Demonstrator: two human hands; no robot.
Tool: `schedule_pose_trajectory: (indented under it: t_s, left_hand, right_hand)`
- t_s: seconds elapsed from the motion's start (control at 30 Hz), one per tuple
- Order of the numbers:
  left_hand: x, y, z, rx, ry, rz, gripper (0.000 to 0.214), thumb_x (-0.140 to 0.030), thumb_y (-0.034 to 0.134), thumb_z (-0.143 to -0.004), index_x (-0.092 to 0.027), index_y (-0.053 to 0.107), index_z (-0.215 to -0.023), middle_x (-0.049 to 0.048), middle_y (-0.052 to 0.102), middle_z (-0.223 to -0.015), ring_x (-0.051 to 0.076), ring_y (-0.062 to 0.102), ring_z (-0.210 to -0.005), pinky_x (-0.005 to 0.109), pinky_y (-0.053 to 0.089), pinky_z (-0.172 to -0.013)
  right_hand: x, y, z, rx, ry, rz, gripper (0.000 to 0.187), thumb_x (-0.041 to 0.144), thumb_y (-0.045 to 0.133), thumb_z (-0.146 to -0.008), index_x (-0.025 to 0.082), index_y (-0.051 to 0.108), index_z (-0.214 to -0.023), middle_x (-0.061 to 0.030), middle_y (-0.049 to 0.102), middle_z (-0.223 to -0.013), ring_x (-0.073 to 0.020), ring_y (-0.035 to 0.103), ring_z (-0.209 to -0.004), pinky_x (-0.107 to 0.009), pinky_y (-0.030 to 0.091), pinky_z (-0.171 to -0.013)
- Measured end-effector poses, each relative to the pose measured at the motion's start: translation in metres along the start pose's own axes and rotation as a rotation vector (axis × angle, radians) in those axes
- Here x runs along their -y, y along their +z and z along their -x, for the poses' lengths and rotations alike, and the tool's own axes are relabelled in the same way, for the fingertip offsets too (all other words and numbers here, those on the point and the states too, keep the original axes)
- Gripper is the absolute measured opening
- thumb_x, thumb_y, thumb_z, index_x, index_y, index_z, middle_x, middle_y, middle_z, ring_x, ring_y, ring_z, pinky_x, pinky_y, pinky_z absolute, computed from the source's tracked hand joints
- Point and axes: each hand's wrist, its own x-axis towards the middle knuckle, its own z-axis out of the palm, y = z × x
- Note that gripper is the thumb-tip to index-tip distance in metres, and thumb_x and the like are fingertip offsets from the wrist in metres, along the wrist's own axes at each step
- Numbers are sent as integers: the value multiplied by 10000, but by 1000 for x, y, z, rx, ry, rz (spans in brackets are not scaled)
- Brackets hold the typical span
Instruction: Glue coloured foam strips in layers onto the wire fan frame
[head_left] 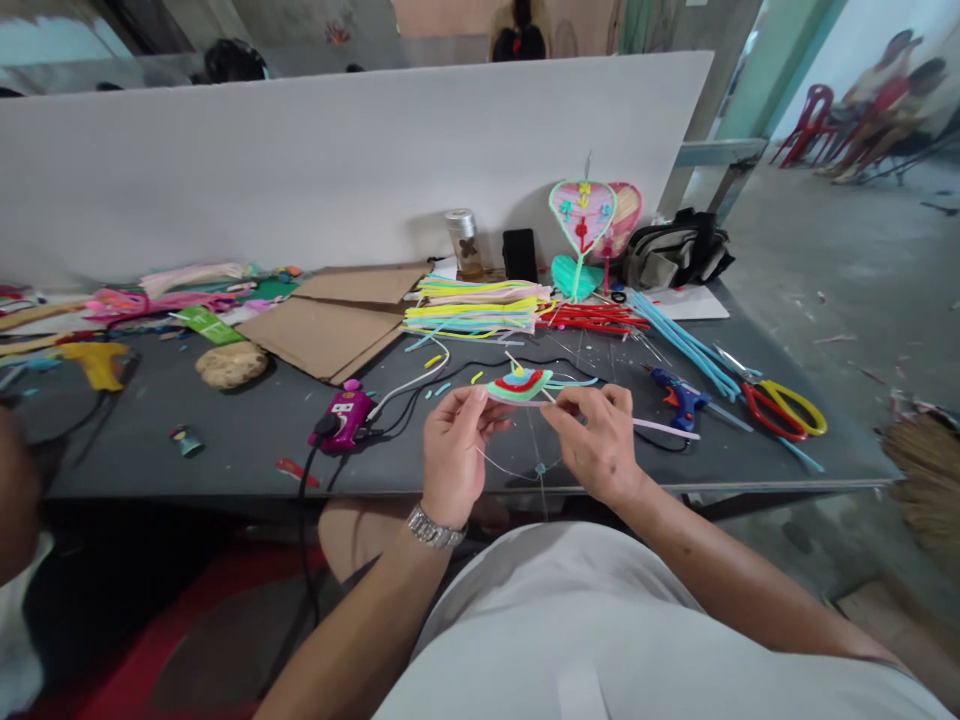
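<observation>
A small fan-shaped piece of pipe cleaners, banded green, red, white, blue and yellow, is pinched at its left end by my left hand. A pale lilac pipe cleaner runs along its lower edge. My right hand closes its fingertips on that strip near the right end of the piece; the strip's loose end sticks out to the right. A thin pale stick shows at the right fingertips, its full length hidden. Both hands are above the table's front part.
Bundled pipe cleaners, cardboard and a leaf-shaped craft sit behind. A blue glue gun and scissors lie right. Left are a purple power socket with cables, a stone and a yellow glue gun.
</observation>
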Motion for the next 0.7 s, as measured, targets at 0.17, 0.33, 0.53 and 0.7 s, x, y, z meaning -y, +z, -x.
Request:
schedule_pose_trajectory:
  t_s: [0.17,0.33,0.53,0.7]
  left_hand:
    - [-1,-1,-2,9,10,-3,409,-509,887,-707,-194,659,-833,12,761,-789,157,741,-734,230,541,-622]
    - [-2,-2,-5,3,25,10,425,-507,898,-689,-190,650,-822,10,760,-777,158,737,-711,239,545,-629]
    - [-3,-1,-9,-1,40,33,430,-499,907,-678,-177,650,-803,10,756,-747,149,730,-672,237,555,-621]
    - [-1,-1,-11,-11,46,75,421,-479,916,-662,-163,669,-790,17,764,-736,143,728,-658,227,571,-613]
  right_hand:
    - [-4,-2,-11,-8,-43,26,269,41,559,-926,243,735,-956,-19,698,-929,-134,582,-774,-387,316,-877]
    - [-7,-4,-18,21,-67,44,260,58,548,-944,251,718,-978,-17,720,-962,-138,590,-802,-386,336,-926]
    - [-13,-9,-30,29,-167,71,210,77,565,-955,229,709,-969,-29,724,-974,-144,582,-805,-384,328,-917]
    - [-15,-9,-35,72,-206,123,219,96,571,-960,246,730,-979,-27,727,-999,-153,561,-801,-383,292,-866]
